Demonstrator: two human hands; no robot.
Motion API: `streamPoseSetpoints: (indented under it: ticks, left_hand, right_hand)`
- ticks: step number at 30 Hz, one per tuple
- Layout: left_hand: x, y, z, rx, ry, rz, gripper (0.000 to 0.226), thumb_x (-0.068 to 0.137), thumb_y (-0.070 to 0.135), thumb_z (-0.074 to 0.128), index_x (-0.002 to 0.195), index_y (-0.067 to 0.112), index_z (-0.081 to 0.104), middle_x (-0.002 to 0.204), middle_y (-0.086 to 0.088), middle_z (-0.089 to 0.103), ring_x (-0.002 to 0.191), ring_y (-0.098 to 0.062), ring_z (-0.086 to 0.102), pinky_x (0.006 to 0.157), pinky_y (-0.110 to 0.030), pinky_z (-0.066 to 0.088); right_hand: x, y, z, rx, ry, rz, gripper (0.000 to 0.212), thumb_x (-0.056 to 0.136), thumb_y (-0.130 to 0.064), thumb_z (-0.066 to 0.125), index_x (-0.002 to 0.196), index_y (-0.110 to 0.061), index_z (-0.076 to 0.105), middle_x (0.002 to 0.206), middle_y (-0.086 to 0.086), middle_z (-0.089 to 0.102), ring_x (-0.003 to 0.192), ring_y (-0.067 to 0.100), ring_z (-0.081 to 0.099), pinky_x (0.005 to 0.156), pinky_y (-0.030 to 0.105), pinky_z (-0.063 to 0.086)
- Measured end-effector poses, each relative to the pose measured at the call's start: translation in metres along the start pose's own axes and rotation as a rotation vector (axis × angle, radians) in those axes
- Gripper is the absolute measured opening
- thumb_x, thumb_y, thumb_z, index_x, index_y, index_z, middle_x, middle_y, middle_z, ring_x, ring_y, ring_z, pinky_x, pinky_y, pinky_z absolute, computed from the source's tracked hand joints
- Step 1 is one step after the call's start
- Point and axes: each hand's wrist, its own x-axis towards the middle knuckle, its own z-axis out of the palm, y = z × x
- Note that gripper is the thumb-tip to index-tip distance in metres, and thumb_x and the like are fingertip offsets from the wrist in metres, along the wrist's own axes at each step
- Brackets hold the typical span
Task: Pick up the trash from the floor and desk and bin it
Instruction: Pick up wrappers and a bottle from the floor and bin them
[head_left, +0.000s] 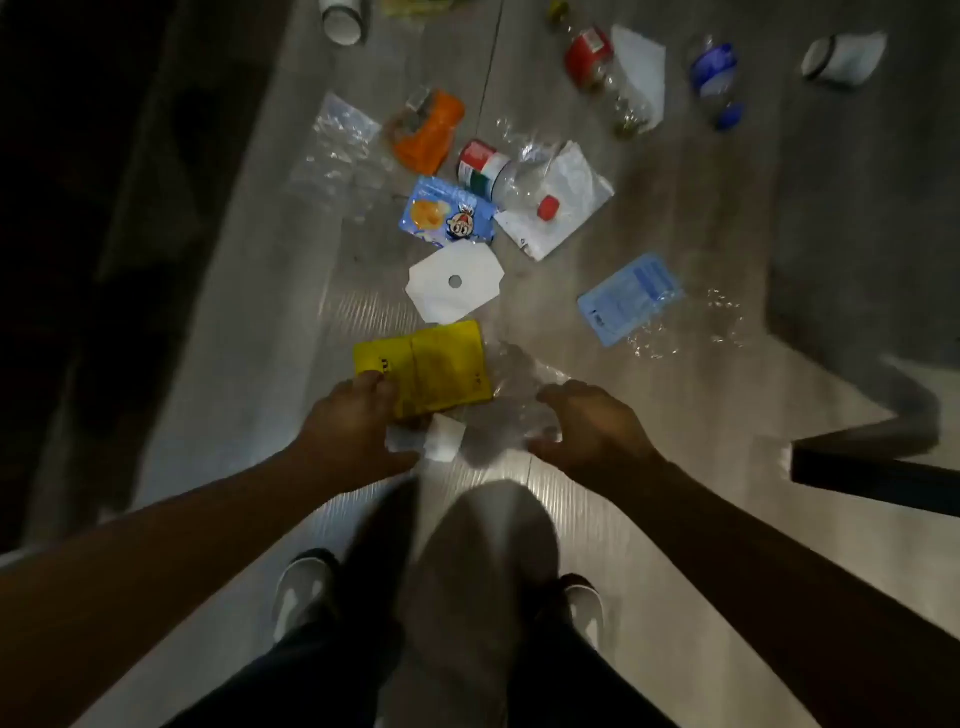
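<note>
The grey floor (701, 223) is littered with trash ahead of the person's feet. The left hand (358, 423) has its grip on the near corner of a yellow packet (431, 369), fingers curled over it. Just beside it, the right hand (592, 428) has its grip curled round crumpled clear plastic (519, 389), which touches the packet's right edge. A white card (454, 280) with a hole lies just beyond the packet.

An indoor room, home or office unclear: grey plank floor (675, 234), a dark furniture edge (883, 475) at right
</note>
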Motion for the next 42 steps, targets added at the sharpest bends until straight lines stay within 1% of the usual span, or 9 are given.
streamPoseSetpoints:
  ticks: [5, 12, 17, 21, 25, 28, 32, 36, 42]
  left_hand:
    - [0.050, -0.027, 0.047, 0.047, 0.046, 0.087, 0.094, 0.065, 0.058, 0.076, 0.136, 0.008, 0.040, 0.142, -0.014, 0.040, 0.121, -0.033, 0.045, 0.094, -0.040, 0.046]
    - [0.111, -0.051, 0.068, 0.103, 0.159, 0.200, 0.112, 0.061, 0.067, 0.072, 0.147, 0.010, 0.027, 0.151, -0.014, 0.029, 0.133, -0.034, 0.035, 0.109, -0.037, 0.033]
    - [0.115, -0.039, 0.062, 0.139, 0.155, 0.182, 0.120, 0.059, 0.066, 0.073, 0.150, 0.015, 0.013, 0.154, -0.009, 0.020, 0.139, -0.028, 0.025, 0.112, -0.036, 0.028]
    - [0.115, -0.021, 0.072, 0.266, 0.105, 0.205, 0.137, 0.051, 0.077, 0.069, 0.149, 0.029, -0.013, 0.158, -0.007, -0.013, 0.145, -0.033, -0.001, 0.113, -0.054, 0.020]
    - [0.130, -0.009, 0.093, 0.415, 0.075, 0.359, 0.141, 0.042, 0.083, 0.066, 0.128, 0.050, -0.041, 0.144, 0.004, -0.045, 0.141, -0.041, -0.024, 0.106, -0.068, 0.017]
    - [0.139, 0.003, 0.096, 0.469, 0.005, 0.366, 0.137, 0.044, 0.084, 0.065, 0.135, 0.051, -0.031, 0.149, 0.000, -0.040, 0.138, -0.049, -0.023, 0.099, -0.074, 0.023]
    - [0.145, 0.015, 0.094, 0.538, -0.056, 0.320, 0.130, 0.048, 0.081, 0.067, 0.142, 0.049, -0.018, 0.152, -0.007, -0.032, 0.137, -0.056, -0.010, 0.096, -0.070, 0.033]
    - [0.152, 0.019, 0.096, 0.630, -0.028, 0.319, 0.131, 0.045, 0.084, 0.065, 0.144, 0.046, -0.012, 0.155, -0.010, -0.012, 0.135, -0.052, 0.009, 0.095, -0.060, 0.039]
    - [0.159, 0.023, 0.093, 0.556, -0.021, 0.340, 0.117, 0.052, 0.074, 0.071, 0.144, 0.045, 0.005, 0.148, -0.007, 0.007, 0.131, -0.046, 0.016, 0.089, -0.055, 0.047]
  right_hand:
    - [0.060, 0.025, 0.037, -0.072, 0.058, -0.039, 0.061, 0.082, -0.049, 0.064, 0.132, -0.019, 0.049, 0.128, 0.008, 0.055, 0.114, 0.026, 0.053, 0.091, 0.034, 0.044]
    - [0.111, 0.045, 0.077, -0.151, 0.085, -0.192, 0.075, 0.078, -0.053, 0.065, 0.138, -0.016, 0.040, 0.131, 0.010, 0.048, 0.117, 0.027, 0.049, 0.096, 0.037, 0.044]
    - [0.107, 0.056, 0.057, -0.134, 0.139, -0.106, 0.079, 0.076, -0.053, 0.068, 0.140, -0.018, 0.037, 0.129, 0.009, 0.049, 0.115, 0.026, 0.051, 0.093, 0.036, 0.045]
    - [0.092, 0.069, 0.065, -0.033, 0.057, 0.023, 0.081, 0.077, -0.052, 0.069, 0.142, -0.021, 0.033, 0.128, 0.009, 0.049, 0.114, 0.026, 0.051, 0.093, 0.037, 0.046]
    - [0.081, 0.094, 0.080, 0.028, 0.045, 0.063, 0.072, 0.077, -0.049, 0.071, 0.137, -0.025, 0.038, 0.123, 0.006, 0.051, 0.106, 0.022, 0.053, 0.090, 0.035, 0.048]
    - [0.078, 0.105, 0.083, 0.032, 0.032, 0.102, 0.075, 0.076, -0.048, 0.072, 0.138, -0.023, 0.038, 0.125, 0.007, 0.050, 0.110, 0.024, 0.052, 0.094, 0.037, 0.047]
    - [0.076, 0.110, 0.086, 0.054, 0.044, 0.108, 0.077, 0.076, -0.049, 0.071, 0.140, -0.021, 0.037, 0.127, 0.007, 0.049, 0.110, 0.024, 0.053, 0.093, 0.035, 0.047]
    - [0.081, 0.121, 0.090, 0.033, 0.059, 0.108, 0.076, 0.077, -0.051, 0.070, 0.138, -0.019, 0.038, 0.126, 0.008, 0.049, 0.110, 0.024, 0.053, 0.091, 0.035, 0.048]
    - [0.094, 0.145, 0.078, 0.046, 0.213, 0.175, 0.068, 0.075, -0.051, 0.072, 0.129, -0.018, 0.047, 0.123, 0.007, 0.049, 0.107, 0.023, 0.051, 0.090, 0.037, 0.049]
